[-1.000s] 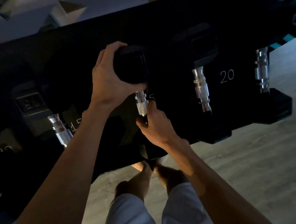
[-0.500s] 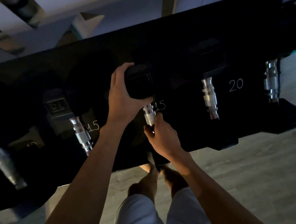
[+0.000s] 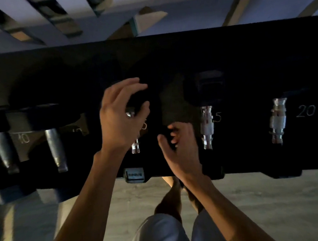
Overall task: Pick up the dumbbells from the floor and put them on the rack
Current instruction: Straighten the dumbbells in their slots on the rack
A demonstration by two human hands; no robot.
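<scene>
Frame centre: left hand [image 3: 120, 120], fingers spread, hides most of a dumbbell [image 3: 135, 147] resting on the dark rack [image 3: 169, 51]; right hand [image 3: 180, 148], loosely curled, apparently empty. Dumbbell heads vanish in shadow. Bare floor [image 3: 269, 197] below.

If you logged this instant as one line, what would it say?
left hand: open, fingers spread over dumbbell | right hand: open, empty | dumbbell: on rack, at a chalked number | phase: letting go

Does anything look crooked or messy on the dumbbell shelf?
Nothing stands out. The dumbbells' handles sit lined up in a row on the black rack. Both hands, left hand and right hand, are open above it. It is dim, so small flaws could hide.
</scene>
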